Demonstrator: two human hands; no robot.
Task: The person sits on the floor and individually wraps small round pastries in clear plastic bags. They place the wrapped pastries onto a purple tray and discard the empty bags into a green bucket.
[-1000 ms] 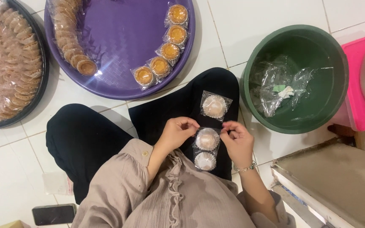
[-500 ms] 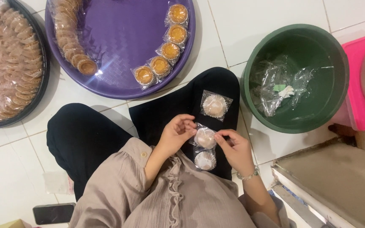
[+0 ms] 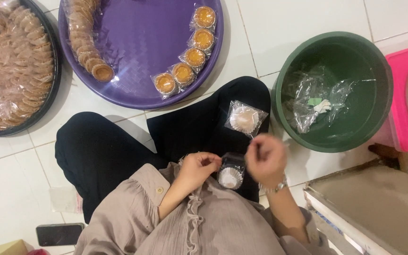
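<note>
- Wrapped pastry [image 3: 231, 175], round and pale in a fluted white paper cup inside a clear crinkly sleeve, is seen on the black-clothed lap, between the two hands.
- It is pinched at its left edge by the fingers of the left hand [image 3: 197, 169], which are curled together.
- The right hand [image 3: 265, 158] is blurred; it is held just beside the pastry's right edge with fingers bunched, and whether the sleeve is gripped cannot be told.
- A second wrapped pastry [image 3: 245, 118], likewise round in a square clear sleeve, is laid further out on the knee, apart from both hands.
- A round purple tray [image 3: 138, 42] with a woven texture is set on the white tiled floor beyond the knees; a curved row of golden tarts [image 3: 184, 73] in clear sleeves is carried along its right rim.
- A green plastic basin [image 3: 336, 92] holding crumpled clear wrappers is placed to the right.
- A dark round tray [image 3: 48, 101] heaped with wrapped brown pastries is placed at the left.
- No long axis is shown by the held pastry; its open face is turned upward.
</note>
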